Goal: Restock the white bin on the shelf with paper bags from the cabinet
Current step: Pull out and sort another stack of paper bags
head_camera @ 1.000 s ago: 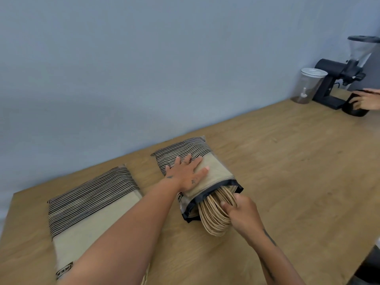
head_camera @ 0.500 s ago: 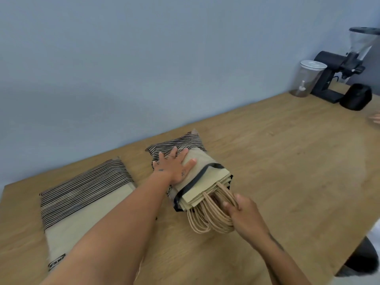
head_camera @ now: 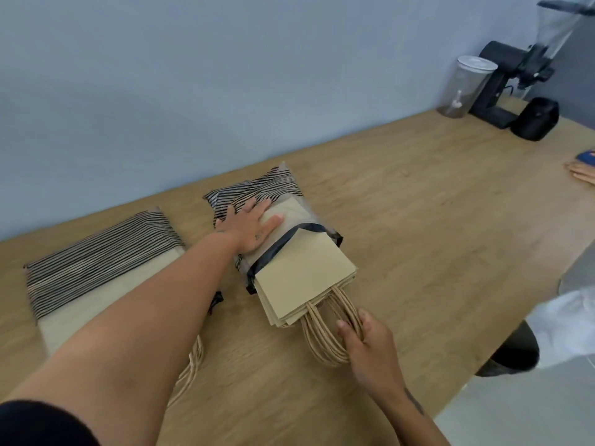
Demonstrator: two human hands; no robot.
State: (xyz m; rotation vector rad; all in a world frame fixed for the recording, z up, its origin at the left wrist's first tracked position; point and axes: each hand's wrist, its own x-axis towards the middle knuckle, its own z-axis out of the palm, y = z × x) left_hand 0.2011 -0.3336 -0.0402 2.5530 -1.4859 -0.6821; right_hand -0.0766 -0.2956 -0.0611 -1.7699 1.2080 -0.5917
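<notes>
A stack of tan paper bags [head_camera: 302,278] lies half out of a striped plastic wrapper [head_camera: 257,191] on the wooden counter [head_camera: 434,226]. My left hand [head_camera: 249,226] presses flat on the wrapper, fingers straight. My right hand [head_camera: 363,346] grips the bundle of twisted paper handles [head_camera: 325,339] at the near end of the stack. A second wrapped pack of bags [head_camera: 96,272] lies to the left, partly under my left forearm, with its handles [head_camera: 190,375] poking out toward me. No white bin or shelf is in view.
At the far right stand a clear lidded container [head_camera: 463,88], a black coffee grinder [head_camera: 515,72] and a black cup [head_camera: 536,119]. Another person's hand [head_camera: 581,175] rests at the right edge. The counter's front edge runs diagonally at lower right.
The stack of paper bags has slid further out of the wrapper toward me, pulled by the handles in my right hand. My left hand has stayed pressing on the wrapper.
</notes>
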